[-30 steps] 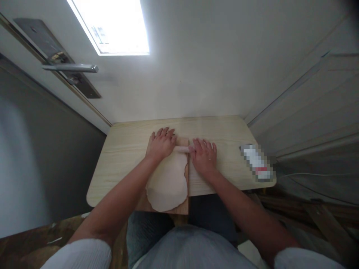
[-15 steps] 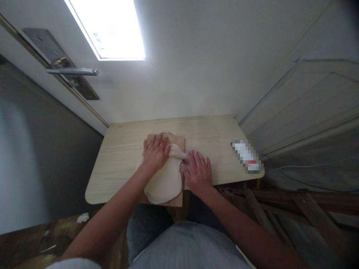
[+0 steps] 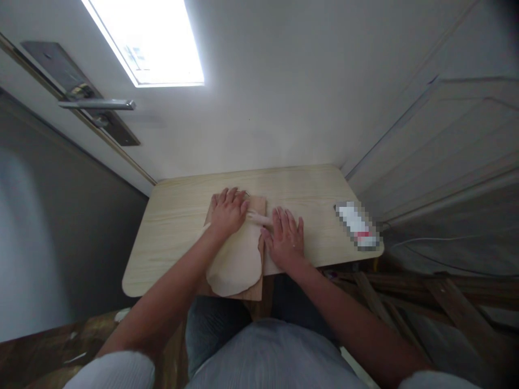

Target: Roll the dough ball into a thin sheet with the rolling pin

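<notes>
A flat, pale sheet of dough (image 3: 235, 265) lies on a wooden cutting board (image 3: 258, 204). Across its far end runs a slim light-coloured rolling pin (image 3: 260, 218), its two ends hidden beneath my hands. My left hand (image 3: 229, 210) lies over the left end, palm down with fingers stretched forward. Over the right end rests my right hand (image 3: 287, 236), its fingers extended and slightly spread. Neither hand is wrapped round the pin. My left hand and forearm cover part of the dough's left side.
The pale wooden table (image 3: 170, 227) stands against a white door with a metal lever handle (image 3: 97, 104). A pixelated object (image 3: 357, 226) lies at the table's right end. Dark wooden slats (image 3: 377, 294) and a cable (image 3: 430, 239) are at the right.
Both hands have moved slightly away from me, the rolling pin with them, toward the board's far end. My fingers reach further forward. The camera view has shifted slightly.
</notes>
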Action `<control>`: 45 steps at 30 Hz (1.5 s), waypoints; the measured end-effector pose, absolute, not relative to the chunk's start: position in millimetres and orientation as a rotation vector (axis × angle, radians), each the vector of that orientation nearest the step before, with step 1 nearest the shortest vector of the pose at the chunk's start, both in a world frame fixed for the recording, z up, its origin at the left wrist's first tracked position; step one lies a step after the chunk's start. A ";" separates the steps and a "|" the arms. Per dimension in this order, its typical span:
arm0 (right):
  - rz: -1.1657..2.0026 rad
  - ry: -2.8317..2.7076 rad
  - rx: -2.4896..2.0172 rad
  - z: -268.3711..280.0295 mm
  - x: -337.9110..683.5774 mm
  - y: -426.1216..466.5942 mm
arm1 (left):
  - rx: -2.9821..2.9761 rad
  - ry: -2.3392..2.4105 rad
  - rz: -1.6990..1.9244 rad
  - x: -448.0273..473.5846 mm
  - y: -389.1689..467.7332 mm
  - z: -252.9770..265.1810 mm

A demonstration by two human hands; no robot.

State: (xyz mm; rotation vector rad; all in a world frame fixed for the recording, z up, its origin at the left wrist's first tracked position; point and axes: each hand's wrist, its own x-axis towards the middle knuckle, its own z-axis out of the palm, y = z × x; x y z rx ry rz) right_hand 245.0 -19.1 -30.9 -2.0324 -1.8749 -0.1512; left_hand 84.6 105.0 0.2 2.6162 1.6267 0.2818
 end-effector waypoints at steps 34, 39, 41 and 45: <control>0.056 -1.902 -1.789 -22.0 252.6 -46.6 | 2.510 1.657 0.317 26.5 2.5 8.9; 0.037 -1.950 -1.875 -24.7 254.0 -27.6 | 2.465 1.727 0.386 34.2 -1.6 7.3; 0.027 -1.992 -1.930 -23.2 252.6 -19.1 | 2.466 1.748 0.391 41.6 6.6 4.1; -0.019 -2.034 -1.977 -18.3 248.6 -0.4 | 2.454 1.812 0.349 52.1 29.2 -3.3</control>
